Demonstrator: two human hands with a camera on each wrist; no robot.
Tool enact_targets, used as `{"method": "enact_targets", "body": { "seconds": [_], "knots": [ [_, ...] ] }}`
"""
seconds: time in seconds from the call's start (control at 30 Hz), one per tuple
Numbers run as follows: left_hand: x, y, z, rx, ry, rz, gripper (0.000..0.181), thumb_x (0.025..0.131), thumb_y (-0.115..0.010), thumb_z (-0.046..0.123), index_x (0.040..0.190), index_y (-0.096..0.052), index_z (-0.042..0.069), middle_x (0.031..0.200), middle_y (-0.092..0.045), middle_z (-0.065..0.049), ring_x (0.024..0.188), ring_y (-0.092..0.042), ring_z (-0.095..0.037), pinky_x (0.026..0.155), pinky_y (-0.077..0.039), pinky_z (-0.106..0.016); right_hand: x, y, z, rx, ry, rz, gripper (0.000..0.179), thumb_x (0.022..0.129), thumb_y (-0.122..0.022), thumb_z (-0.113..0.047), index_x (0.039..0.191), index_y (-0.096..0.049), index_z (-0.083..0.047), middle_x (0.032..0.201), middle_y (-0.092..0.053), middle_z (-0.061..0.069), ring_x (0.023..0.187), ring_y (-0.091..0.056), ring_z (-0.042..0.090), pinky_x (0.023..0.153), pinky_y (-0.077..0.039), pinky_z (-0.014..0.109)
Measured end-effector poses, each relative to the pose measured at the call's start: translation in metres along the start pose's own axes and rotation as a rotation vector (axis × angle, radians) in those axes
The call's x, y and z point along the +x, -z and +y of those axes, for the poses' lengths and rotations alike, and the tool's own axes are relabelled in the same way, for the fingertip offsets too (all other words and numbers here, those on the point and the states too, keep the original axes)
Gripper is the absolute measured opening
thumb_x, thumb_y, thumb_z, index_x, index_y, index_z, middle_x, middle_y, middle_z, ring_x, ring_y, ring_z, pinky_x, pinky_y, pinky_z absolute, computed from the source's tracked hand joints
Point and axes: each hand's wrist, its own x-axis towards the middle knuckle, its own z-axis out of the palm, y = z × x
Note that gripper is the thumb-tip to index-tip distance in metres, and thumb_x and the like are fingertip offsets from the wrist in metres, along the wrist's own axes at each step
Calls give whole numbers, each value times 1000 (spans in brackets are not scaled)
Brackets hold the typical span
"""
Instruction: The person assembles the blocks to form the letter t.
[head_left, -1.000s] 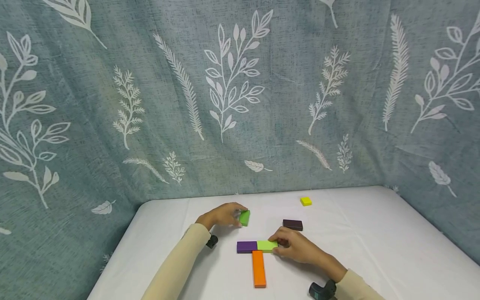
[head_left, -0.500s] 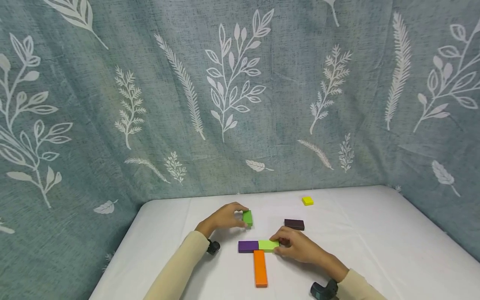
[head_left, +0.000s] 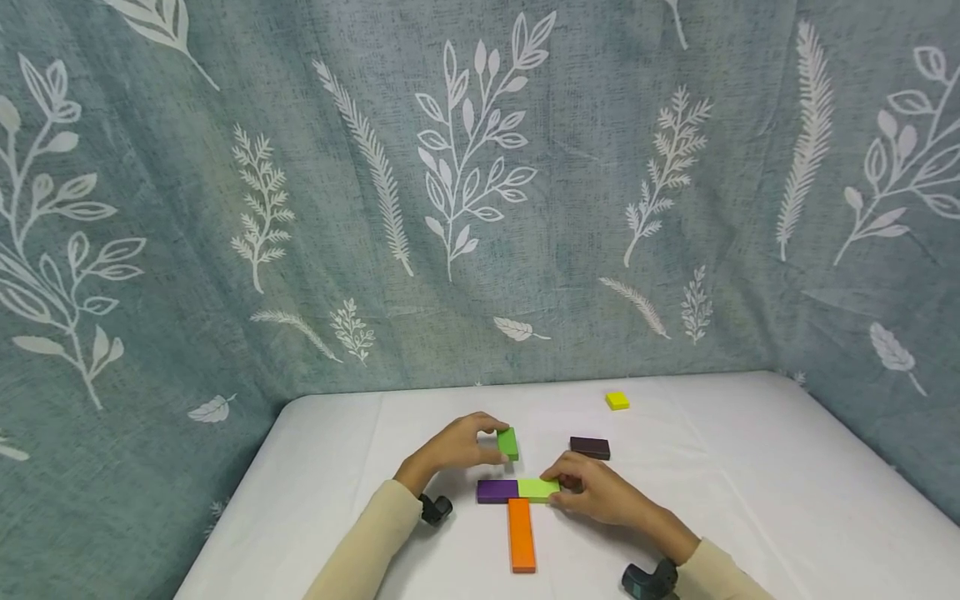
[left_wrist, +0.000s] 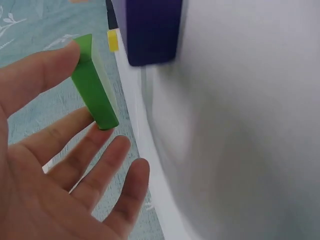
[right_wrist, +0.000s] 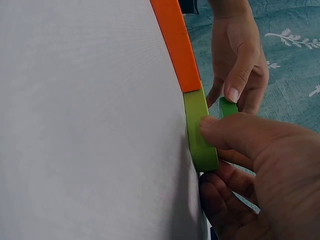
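My left hand (head_left: 459, 444) pinches a green block (head_left: 507, 444) between thumb and fingertips, behind the row of blocks; the left wrist view shows the green block (left_wrist: 95, 85) tilted in that grip. With thumb and fingers my right hand (head_left: 596, 490) holds the right end of a lime-green block (head_left: 537, 490) lying on the table. Its left end meets a purple block (head_left: 497, 492). An orange block (head_left: 521, 536) runs toward me from beneath their join, forming a T. In the right wrist view the orange block (right_wrist: 177, 45) abuts the lime-green block (right_wrist: 197, 125).
A dark brown block (head_left: 590, 448) lies just behind my right hand. Farther back is a small yellow block (head_left: 617, 401). A white cloth (head_left: 712, 467) covers the table, and a leaf-patterned curtain (head_left: 555, 217) hangs along its far edge.
My left hand has carried the green block to the right and slightly nearer the row. My right hand keeps its hold on the lime-green block, and the T of blocks stays as it was.
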Motion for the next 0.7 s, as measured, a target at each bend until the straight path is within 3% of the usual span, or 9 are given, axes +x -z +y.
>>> {"method": "enact_targets", "body": {
  "seconds": [0.33,0.7],
  "knots": [
    [-7,-12,3,-9,3,-18,49,88,-76,36,132,-66,16,132,-63,-2,121,-59,-22,104,-47,-43,0,-2,-1,11,-4,0,24,91,-74,-25,113,-71,-17,103,-60,-5,88,-55,8,76,-50,21],
    [-9,-16,7,13,18,-39,48,89,-74,39,131,-66,17,133,-63,-2,122,-58,-21,105,-47,-42,1,1,-3,12,-10,-3,25,91,-74,-25,114,-71,-16,104,-61,-4,89,-56,6,78,-51,22]
  ]
}}
